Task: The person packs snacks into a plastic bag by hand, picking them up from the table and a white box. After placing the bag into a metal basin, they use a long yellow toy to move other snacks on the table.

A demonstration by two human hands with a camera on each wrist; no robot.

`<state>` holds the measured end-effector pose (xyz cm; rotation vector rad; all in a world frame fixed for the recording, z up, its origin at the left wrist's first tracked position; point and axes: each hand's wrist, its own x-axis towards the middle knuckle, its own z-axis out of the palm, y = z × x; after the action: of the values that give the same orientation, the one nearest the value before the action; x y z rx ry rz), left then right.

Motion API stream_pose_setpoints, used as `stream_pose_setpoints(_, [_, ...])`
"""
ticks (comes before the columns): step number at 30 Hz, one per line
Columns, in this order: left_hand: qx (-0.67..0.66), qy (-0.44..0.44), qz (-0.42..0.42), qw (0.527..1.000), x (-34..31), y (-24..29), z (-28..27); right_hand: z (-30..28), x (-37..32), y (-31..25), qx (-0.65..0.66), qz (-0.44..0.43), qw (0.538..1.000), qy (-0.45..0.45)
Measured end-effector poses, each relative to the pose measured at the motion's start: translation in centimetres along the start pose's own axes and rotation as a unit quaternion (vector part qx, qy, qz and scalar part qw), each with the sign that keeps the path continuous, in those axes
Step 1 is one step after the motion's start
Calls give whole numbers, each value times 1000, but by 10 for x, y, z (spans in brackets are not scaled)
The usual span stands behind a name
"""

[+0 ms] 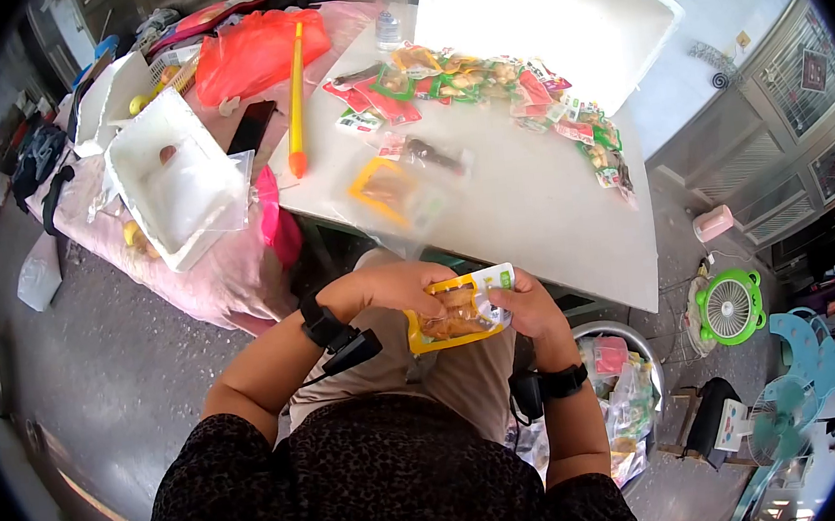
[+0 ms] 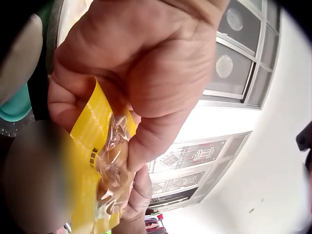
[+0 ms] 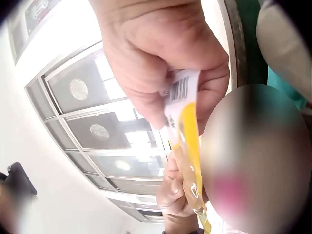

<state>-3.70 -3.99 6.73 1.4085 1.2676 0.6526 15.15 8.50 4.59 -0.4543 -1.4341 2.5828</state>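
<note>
Both hands hold one yellow-edged snack packet (image 1: 456,325) over the lap, just off the table's near edge. Brown food pieces show through its clear window. My left hand (image 1: 395,289) grips the left end, its thumb pressed on the window. At the other end, my right hand (image 1: 535,307) pinches the white corner, which carries a barcode in the right wrist view. From the left wrist, the yellow back of the packet (image 2: 90,141) faces the camera's left side. Another yellow packet (image 1: 383,189) lies on the white table (image 1: 536,239), beside a dark sealed packet (image 1: 435,155).
Several red and green snack packets (image 1: 460,78) curve across the table before a white foam box (image 1: 535,18). A yellow stick (image 1: 298,91) lies at the left edge. Another foam box (image 1: 173,178) rests on pink cloth. A metal basin (image 1: 657,378) of packets sits by the right forearm.
</note>
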Motion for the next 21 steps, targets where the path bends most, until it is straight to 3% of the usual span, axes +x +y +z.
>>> stream_pose_setpoints(1, [26, 26, -8, 999, -1, 0, 0, -1, 0, 1, -137, -2, 990, 43])
stream_pose_setpoints(3, [77, 76, -24, 994, -2, 0, 1, -5, -1, 4, -399, -7, 908, 125])
stream_pose_setpoints(6, [-58, 218, -20, 974, 6, -14, 1, -4, -3, 9, -276, -47, 942, 186])
stream_pose_setpoints(9, [49, 398, -33, 915, 15, -23, -19, -22, -1, 13, -89, -101, 968, 212])
stream_pose_setpoints(12, [238, 439, -36, 865, 21, -18, -21, -31, 5, 14, -48, -153, 954, 255])
stream_pose_setpoints(15, [337, 390, -102, 851, 35, -39, -19, -34, 12, 16, -14, -187, 945, 268])
stream_pose_setpoints(18, [343, 406, -43, 846, 47, -62, -21, -34, 19, 15, 11, -196, 935, 295])
stream_pose_setpoints(21, [239, 393, -45, 887, 49, -57, -23, -36, 29, 18, 12, -199, 927, 318])
